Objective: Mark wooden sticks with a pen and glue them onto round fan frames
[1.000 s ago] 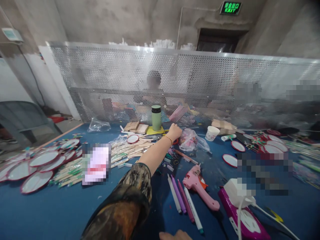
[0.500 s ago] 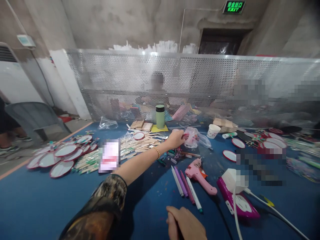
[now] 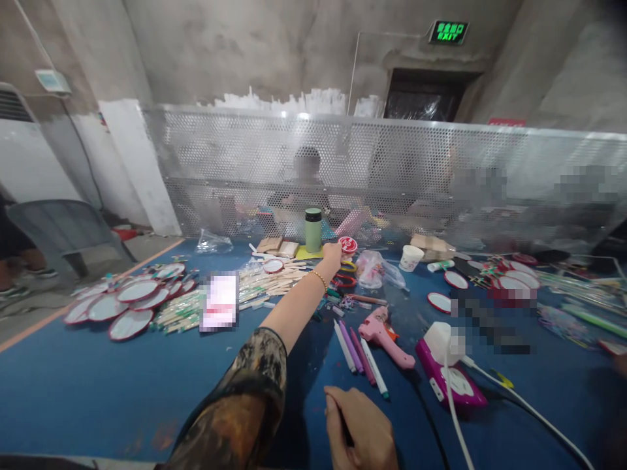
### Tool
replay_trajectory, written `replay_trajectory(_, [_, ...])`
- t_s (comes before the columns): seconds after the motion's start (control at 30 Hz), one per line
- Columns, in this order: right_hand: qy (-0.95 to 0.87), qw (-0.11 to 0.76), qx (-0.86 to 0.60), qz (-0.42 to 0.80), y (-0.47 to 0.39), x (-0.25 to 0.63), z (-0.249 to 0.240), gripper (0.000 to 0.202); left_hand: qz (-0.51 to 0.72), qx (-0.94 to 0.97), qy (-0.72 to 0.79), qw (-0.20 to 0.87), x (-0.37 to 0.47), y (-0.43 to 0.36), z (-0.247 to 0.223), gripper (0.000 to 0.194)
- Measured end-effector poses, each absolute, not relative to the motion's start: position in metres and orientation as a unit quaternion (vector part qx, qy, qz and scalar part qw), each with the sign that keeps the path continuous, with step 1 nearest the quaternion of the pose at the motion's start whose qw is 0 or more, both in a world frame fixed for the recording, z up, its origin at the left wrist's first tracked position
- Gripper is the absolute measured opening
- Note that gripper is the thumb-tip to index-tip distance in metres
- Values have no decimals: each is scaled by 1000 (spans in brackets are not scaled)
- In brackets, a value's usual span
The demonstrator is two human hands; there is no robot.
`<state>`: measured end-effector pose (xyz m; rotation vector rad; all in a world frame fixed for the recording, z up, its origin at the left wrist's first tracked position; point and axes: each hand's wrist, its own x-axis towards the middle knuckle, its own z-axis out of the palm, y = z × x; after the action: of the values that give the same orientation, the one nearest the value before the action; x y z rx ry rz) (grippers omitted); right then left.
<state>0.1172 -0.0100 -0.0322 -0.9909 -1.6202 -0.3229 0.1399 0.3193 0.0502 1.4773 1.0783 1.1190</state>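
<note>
My left hand (image 3: 333, 253) stretches far over the table, its fingers closed at the edge of a red disc (image 3: 347, 245) with white markings, which faces me. Just below it lie scissors (image 3: 345, 281) with red handles and a yellow loop beside them. A clear plastic bag (image 3: 373, 269) with pinkish contents is right of that hand. Near the front edge my right hand (image 3: 363, 427) rests loosely curled, with nothing visible in it. In front of it are several markers (image 3: 360, 356) and a pink hot glue gun (image 3: 386, 336).
White red-rimmed round pieces (image 3: 131, 324) and wooden sticks (image 3: 259, 287) lie left, near a phone (image 3: 219, 301). A green tumbler (image 3: 313, 232) stands at the back before a perforated metal screen (image 3: 235, 170). Right are a paper cup (image 3: 411, 258) and a purple power strip (image 3: 453, 382) with cables.
My left hand has drawn slightly left and up from beside the plastic bag, and the red disc now shows at its fingers. My right hand stays curled near the front edge.
</note>
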Motion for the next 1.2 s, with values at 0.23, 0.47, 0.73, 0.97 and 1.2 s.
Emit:
replay_trajectory(0.23, [-674,584,-441,-99,-13,119,-28,16,398,735,394,382,105,294,75,13])
replay_trajectory(0.47, [-675,571,-466,22,-18,127,-22,21,307,876,317,196,28,194,69,12])
replay_trajectory(0.73, [-417,575,-527,467,-3,139,3,58,204,943,107,-240,-35,78,40,24])
replay_trajectory(0.97, [-448,528,-583,424,21,149,3,50,251,935,205,-144,-32,97,35,18])
replay_trajectory(1.2, [-488,549,-593,329,17,147,-9,44,44,948,239,-206,-23,179,27,11])
